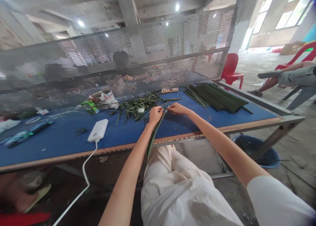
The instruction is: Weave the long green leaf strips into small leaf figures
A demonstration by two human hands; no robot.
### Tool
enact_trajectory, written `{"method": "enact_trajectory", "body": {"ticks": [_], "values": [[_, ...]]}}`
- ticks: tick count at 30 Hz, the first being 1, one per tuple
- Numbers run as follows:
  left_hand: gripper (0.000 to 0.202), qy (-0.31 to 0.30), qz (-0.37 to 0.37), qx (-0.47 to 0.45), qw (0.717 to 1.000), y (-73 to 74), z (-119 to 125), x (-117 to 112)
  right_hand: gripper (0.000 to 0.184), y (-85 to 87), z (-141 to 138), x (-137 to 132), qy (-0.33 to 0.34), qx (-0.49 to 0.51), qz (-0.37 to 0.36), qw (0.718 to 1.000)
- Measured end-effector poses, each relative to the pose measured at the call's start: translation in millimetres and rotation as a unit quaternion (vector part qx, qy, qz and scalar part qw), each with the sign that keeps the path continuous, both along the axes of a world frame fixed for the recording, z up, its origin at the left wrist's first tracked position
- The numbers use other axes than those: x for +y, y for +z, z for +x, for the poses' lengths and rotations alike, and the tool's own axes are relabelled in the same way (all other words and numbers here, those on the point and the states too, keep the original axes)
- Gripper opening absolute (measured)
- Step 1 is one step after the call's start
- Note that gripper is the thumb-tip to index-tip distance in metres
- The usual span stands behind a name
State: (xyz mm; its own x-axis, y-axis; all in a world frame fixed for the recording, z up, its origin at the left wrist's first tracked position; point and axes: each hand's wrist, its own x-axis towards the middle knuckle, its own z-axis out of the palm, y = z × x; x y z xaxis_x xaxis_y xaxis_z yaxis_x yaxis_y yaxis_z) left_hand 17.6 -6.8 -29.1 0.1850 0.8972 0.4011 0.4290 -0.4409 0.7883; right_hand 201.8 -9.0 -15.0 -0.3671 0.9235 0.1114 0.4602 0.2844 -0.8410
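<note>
Head view: left hand [156, 116] clamps a long green leaf [154, 137], its long axis running down toward the lap [170, 180]; right hand [176, 108] pinches the upper end, just beside.

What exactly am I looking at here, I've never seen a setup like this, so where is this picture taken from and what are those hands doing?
This picture comes from a camera worn on a person's head, looking forward and down, so the left hand and right hand belong to the wearer. No machine is involved. The left hand holds a long narrow green leaf, which hangs past the table edge, and the right hand touches its upper end. On the blue table lie a neat stack of long green leaves, a loose heap of leaf pieces, and a white power bank with a white cable. Beyond a perforated metal screen, other people sit at the far side.
</note>
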Motion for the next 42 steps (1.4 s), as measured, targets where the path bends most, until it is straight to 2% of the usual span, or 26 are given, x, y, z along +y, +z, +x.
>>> {"method": "enact_trajectory", "body": {"ticks": [4,7,10,12,14,18,22,25,28,34,42], "values": [[0.015,0.006,-0.052,-0.065,0.997,4.8,3.9,-2.6,0.034,2.2,-3.9,-1.3,-0.013,0.003,-0.009,1.0],[0.012,-0.001,-0.125,-0.14,0.982,10.4,6.6,-2.8,0.035,2.5,-4.4,-0.8,-0.035,0.01,-0.005,0.999],[0.012,-0.053,-0.196,-0.208,0.957,16.0,7.5,-3.3,0.035,1.5,-3.0,2.1,-0.082,0.028,0.007,0.996],[0.021,-0.095,-0.212,-0.23,0.945,18.8,7.4,-4.5,0.034,0.7,-1.2,5.3,-0.115,0.037,0.017,0.993],[0.026,-0.102,-0.21,-0.226,0.946,20.1,7.0,-5.9,0.035,0.0,1.0,8.6,-0.146,0.04,0.03,0.988],[0.011,-0.066,-0.18,-0.124,0.974,17.1,5.0,-5.5,0.037,-1.0,4.5,13.7,-0.184,0.041,0.045,0.981],[0.022,-0.061,-0.073,-0.011,0.995,9.3,1.6,-0.5,0.035,-2.1,6.3,15.9,-0.178,0.028,0.045,0.983],[0.019,-0.018,0.018,0.07,0.997,5.3,0.5,1.2,0.035,-2.1,8.1,15.8,-0.168,0.021,0.041,0.985],[0.016,0.025,0.077,0.156,0.984,4.8,0.5,-0.6,0.036,-0.3,10.7,13.8,-0.162,0.029,0.032,0.986],[0.023,0.044,0.101,0.245,0.963,8.0,0.7,-5.9,0.033,2.3,12.1,8.4,-0.123,0.025,0.012,0.992],[0.023,0.061,0.099,0.262,0.958,7.4,0.9,-6.8,0.034,-4.8,6.4,8.8,-0.076,-0.006,0.003,0.997]]}}
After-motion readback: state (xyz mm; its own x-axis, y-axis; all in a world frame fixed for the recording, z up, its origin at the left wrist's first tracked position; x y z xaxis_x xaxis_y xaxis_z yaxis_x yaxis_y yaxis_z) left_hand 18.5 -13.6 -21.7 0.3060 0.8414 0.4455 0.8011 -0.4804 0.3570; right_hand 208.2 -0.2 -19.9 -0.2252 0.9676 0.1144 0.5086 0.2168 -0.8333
